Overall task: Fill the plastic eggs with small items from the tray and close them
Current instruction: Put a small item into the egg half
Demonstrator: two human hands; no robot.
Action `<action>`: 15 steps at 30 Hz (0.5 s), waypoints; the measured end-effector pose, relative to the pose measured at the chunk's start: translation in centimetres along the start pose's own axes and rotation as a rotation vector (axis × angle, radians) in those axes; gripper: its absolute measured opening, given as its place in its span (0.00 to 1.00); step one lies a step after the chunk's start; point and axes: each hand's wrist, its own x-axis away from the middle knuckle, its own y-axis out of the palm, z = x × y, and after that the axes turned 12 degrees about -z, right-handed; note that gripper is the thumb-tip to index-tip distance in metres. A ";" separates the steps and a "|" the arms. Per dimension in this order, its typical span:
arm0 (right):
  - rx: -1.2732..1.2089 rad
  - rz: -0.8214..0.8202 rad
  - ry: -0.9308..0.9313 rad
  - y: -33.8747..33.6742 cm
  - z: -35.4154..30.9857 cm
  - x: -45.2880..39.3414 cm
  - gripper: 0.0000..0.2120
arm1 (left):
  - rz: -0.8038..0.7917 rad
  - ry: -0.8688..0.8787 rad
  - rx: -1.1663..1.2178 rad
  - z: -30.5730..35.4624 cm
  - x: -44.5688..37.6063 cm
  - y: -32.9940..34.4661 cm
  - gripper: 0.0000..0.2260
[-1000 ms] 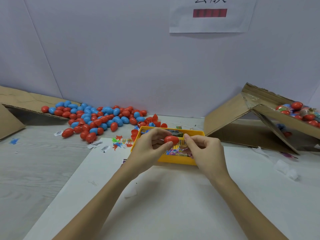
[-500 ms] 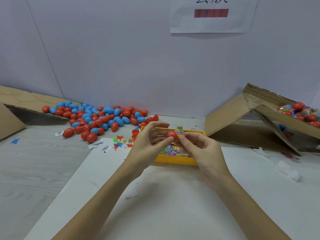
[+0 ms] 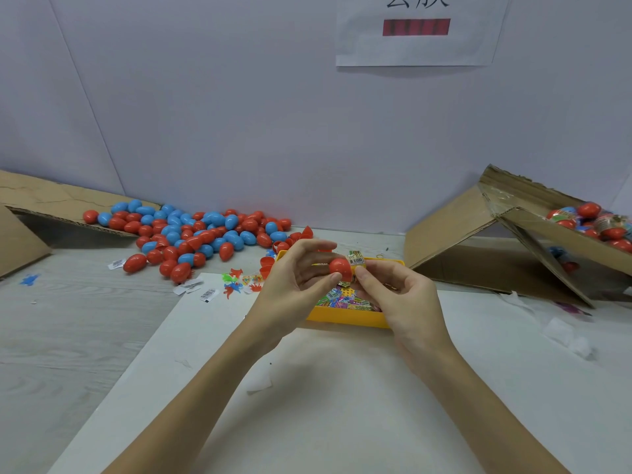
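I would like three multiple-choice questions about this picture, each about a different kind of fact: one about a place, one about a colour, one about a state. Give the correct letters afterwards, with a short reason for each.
1. Where is the loose pile of eggs?
A. on the table at the far left, by the wall
B. inside the yellow tray
C. on the white sheet near the camera

2. What colour is the egg half held in the left hand?
A. blue
B. red
C. green

3. What is the right hand doing?
A. lying flat on the table
B. pinching a small packet beside the egg half
C. lifting the tray

Answers: 1 A, the pile lies against the wall; 2 B, its shell is red; 3 B, fingertips grip the packet.
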 end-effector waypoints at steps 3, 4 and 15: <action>0.011 -0.013 -0.002 0.1 -0.3 0.1 0.07 | -0.013 0.011 -0.006 -0.1 0.0 0.0 0.18; 0.020 -0.021 -0.002 0.1 -0.4 0.2 0.07 | -0.017 0.017 -0.012 -0.1 0.1 0.0 0.18; -0.074 -0.058 0.058 0.2 -0.9 0.5 0.12 | -0.024 0.139 -0.042 -0.3 0.2 0.8 0.17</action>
